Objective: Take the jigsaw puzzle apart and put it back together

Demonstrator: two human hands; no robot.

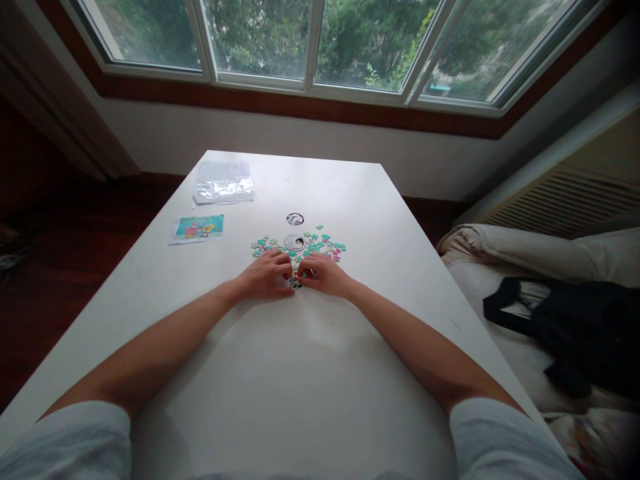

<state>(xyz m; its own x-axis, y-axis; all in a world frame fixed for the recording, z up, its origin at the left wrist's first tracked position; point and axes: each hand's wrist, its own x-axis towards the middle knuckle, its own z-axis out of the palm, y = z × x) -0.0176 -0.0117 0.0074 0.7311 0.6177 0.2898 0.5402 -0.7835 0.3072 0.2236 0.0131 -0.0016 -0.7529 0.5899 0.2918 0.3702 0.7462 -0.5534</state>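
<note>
reaching over a white tabletop [300,373] to small puzzle pieces [327,245]

the left hand [273,273] and the right hand [320,273] sit close together near the middle of the tabletop, palms down and fingers curled inward. their fingertips nearly meet above a small cluster [295,283] of pieces. the right thumb and forefinger come together as if in a pinch, and the left hand is loosely bent, its thumb reaching in low; whether either one grips a piece is too small to tell.

the puzzle pieces, mostly teal with some pink among them, lie loose just beyond the hands, one spread past the left hand and another past the right. one teal piece lies slightly apart at the far edge of the spread. between the two spreads is a round grey shape [294,243] with a dark spot, and beyond it a second, smaller round shape [295,219] with a dark rim.

farther left lies a picture card [201,228] showing pink and yellow cartoon figures on teal, and behind it a clear plastic bag [224,183] rests near the far left corner. light grey sleeves [75,437] cover the upper arms. to the right of the tabletop, a dark bag [585,327] lies on a pale sofa [520,257]. past the far edge, a window [260,40] shows green trees.
</note>
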